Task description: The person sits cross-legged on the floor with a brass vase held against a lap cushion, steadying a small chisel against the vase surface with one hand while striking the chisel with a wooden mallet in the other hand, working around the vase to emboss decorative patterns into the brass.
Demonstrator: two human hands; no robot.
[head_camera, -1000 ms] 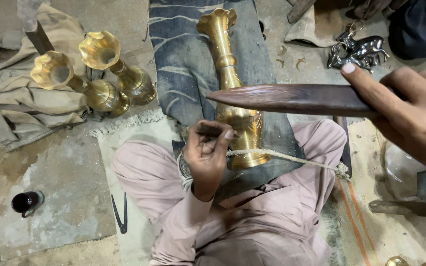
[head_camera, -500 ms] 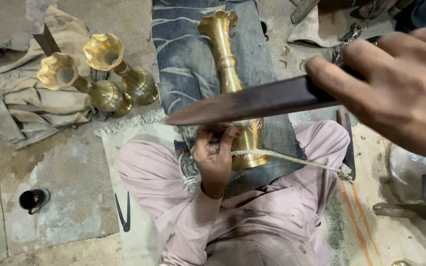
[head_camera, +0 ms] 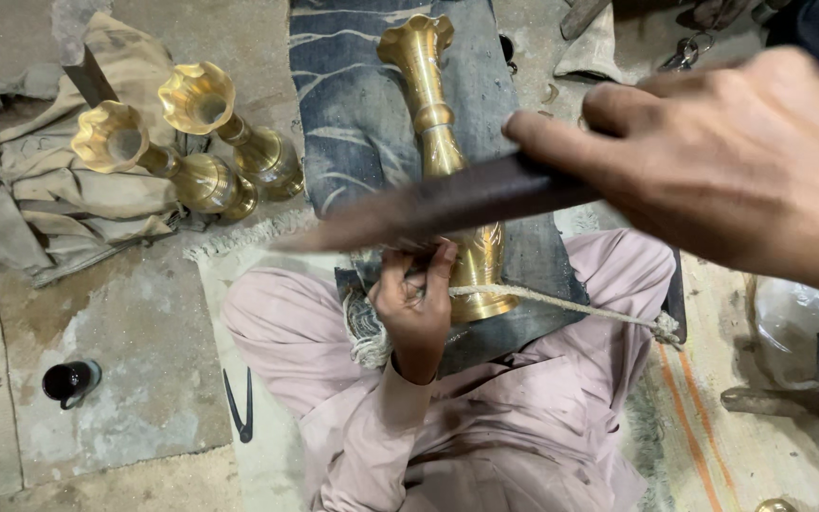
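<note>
The right hand (head_camera: 741,161), nearest, is closed around a dark, long wooden mallet (head_camera: 447,204), blurred mid-swing, probably a hammering step. Below, the left hand (head_camera: 414,308) pinches a small tool, hard to see, against the roped brass vase (head_camera: 443,161) lying on blue cloth (head_camera: 353,123); the next blow needs square aim. 2 fluted brass vases (head_camera: 191,142) lie beyond.

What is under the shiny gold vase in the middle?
The brass vase lies on a dusty blue cloth spread over the person's lap. A rope crosses its base. The left hand and dark tool hide its lower body.
</note>
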